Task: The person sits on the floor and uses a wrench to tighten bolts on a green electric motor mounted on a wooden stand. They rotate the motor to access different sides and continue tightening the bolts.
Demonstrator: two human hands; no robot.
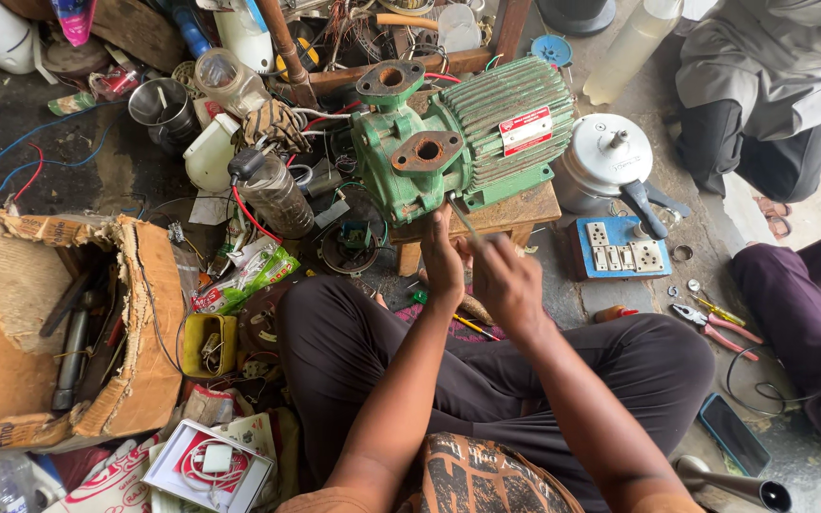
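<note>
A green motor pump point(458, 133) with a ribbed body and two round flanged ports rests on a small wooden stool point(515, 214) in front of me. My left hand point(442, 258) reaches up to the pump's lower front edge, its fingers touching the casing. My right hand point(505, 275) is closed around a thin metal tool point(465, 223), probably a screwdriver, whose tip points at the pump's base. Its handle is hidden in my fist. I sit cross-legged in dark trousers.
A torn cardboard box point(149, 313) of tools lies at left. Bottles, a steel cup point(163, 109), wires and packets crowd the floor behind. A pressure cooker point(605, 161), blue switchboard point(620, 247), pliers point(719, 328) and phone point(734, 432) lie right. Two other people sit at right.
</note>
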